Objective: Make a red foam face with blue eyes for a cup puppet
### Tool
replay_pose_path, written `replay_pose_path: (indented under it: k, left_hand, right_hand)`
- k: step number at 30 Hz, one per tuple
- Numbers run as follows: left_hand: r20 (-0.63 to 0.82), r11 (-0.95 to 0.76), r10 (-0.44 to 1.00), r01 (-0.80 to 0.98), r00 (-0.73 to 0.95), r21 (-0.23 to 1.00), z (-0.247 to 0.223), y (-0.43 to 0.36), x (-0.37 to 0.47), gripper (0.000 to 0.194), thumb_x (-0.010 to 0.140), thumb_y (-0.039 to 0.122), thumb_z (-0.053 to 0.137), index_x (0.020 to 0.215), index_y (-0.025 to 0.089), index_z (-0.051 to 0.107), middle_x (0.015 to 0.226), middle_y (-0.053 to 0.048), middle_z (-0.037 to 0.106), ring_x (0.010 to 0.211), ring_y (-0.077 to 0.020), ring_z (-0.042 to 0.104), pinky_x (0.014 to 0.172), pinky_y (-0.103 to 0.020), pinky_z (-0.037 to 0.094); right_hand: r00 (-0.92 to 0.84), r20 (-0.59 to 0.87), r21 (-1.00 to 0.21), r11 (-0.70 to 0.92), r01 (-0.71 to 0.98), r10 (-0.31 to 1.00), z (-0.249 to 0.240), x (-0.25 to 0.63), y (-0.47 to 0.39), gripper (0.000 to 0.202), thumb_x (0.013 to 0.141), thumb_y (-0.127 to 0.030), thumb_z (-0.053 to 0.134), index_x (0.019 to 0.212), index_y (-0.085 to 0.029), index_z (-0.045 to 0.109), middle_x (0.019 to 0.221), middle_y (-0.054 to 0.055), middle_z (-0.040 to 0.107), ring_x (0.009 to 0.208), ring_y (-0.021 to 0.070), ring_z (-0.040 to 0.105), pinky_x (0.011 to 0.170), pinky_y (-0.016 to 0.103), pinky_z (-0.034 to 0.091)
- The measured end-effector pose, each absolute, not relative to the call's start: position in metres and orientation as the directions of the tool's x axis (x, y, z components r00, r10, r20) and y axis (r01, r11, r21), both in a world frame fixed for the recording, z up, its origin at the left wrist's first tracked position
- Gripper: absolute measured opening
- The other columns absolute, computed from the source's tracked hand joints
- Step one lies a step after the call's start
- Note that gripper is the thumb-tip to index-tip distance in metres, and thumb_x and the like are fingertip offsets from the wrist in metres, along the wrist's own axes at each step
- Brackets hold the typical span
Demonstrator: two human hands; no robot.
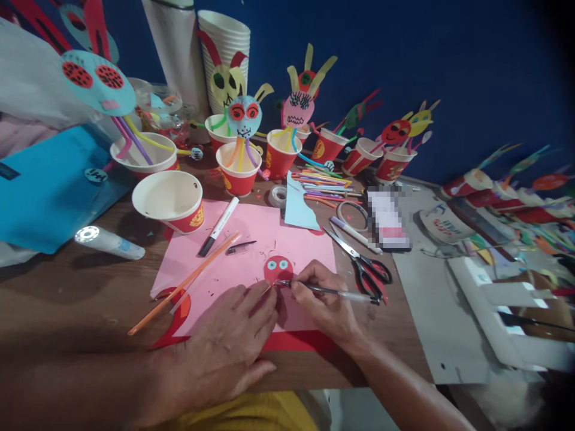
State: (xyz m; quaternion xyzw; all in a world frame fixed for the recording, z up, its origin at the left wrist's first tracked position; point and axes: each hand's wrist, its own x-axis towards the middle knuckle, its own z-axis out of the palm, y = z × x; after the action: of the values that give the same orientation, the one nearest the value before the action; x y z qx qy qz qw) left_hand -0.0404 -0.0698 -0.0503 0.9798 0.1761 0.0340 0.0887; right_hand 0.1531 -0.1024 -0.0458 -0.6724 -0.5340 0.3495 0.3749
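Note:
My right hand (326,302) is closed round a pen (330,291), its tip down on a red paper face (272,270) with two pale blue eyes. Fingers stretched out flat, my left hand (238,329) presses on the lower left edge of that face. Both hands rest over a pink sheet (215,239), with red paper (300,341) showing under its near edge. A marker (218,226), an orange straw (184,282) and a black pen cap (241,246) lie on the pink sheet, left of the face.
An open paper cup (168,200) stands at the left, a glue stick (110,242) near it. Black scissors (362,260), a phone (389,218) and a tape roll (353,215) lie to the right. Decorated cups (239,170) and coloured sticks (332,182) fill the back.

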Motion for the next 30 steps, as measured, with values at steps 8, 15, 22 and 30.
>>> replay_pose_path:
  k: [8,15,22,30]
  left_hand:
    - [0.028,-0.927,0.346,0.337,0.938,0.165,-0.0485,-0.0699,-0.0398,0.056,0.088,0.055,0.037,0.12,0.012,0.055,0.129,-0.015,0.052,0.121,-0.0332,0.039,0.095,-0.046,0.03]
    - [0.031,-0.927,0.343,0.333,0.939,0.174,-0.0476,-0.0692,-0.0393,0.056,0.087,0.055,0.038,0.118,0.012,0.056,0.129,-0.016,0.052,0.12,-0.0331,0.039,0.093,-0.046,0.031]
    - [0.059,-0.93,0.343,0.33,0.938,0.16,-0.0523,-0.0712,-0.0406,0.058,0.088,0.056,0.036,0.119,0.01,0.055,0.129,-0.016,0.051,0.12,-0.0334,0.038,0.093,-0.046,0.029]
    - [0.103,-0.929,0.358,0.343,0.928,0.139,-0.0547,-0.0729,-0.0405,0.056,0.087,0.055,0.038,0.117,0.011,0.055,0.127,-0.014,0.052,0.119,-0.0325,0.039,0.093,-0.045,0.028]
  right_hand:
    - [0.185,-0.049,-0.867,-0.134,0.481,0.982,-0.0434,0.1519,-0.1014,0.013,0.075,-0.025,0.055,0.065,-0.018,0.051,0.049,-0.006,0.049,0.044,0.0073,0.041,0.042,0.018,0.031]
    - [0.152,-0.069,-0.874,-0.133,0.466,0.986,-0.0456,0.1527,-0.1025,0.014,0.077,-0.028,0.054,0.067,-0.019,0.05,0.052,-0.004,0.052,0.046,0.0087,0.044,0.044,0.019,0.034]
    - [0.142,-0.067,-0.868,-0.128,0.481,0.988,-0.0466,0.1532,-0.102,0.015,0.078,-0.027,0.054,0.068,-0.018,0.05,0.052,-0.004,0.052,0.046,0.0084,0.044,0.045,0.019,0.035]
    - [0.121,-0.039,-0.86,-0.095,0.502,0.992,-0.0517,0.1565,-0.1048,0.013,0.081,-0.025,0.055,0.071,-0.018,0.051,0.054,-0.006,0.05,0.047,0.0064,0.043,0.045,0.017,0.033]
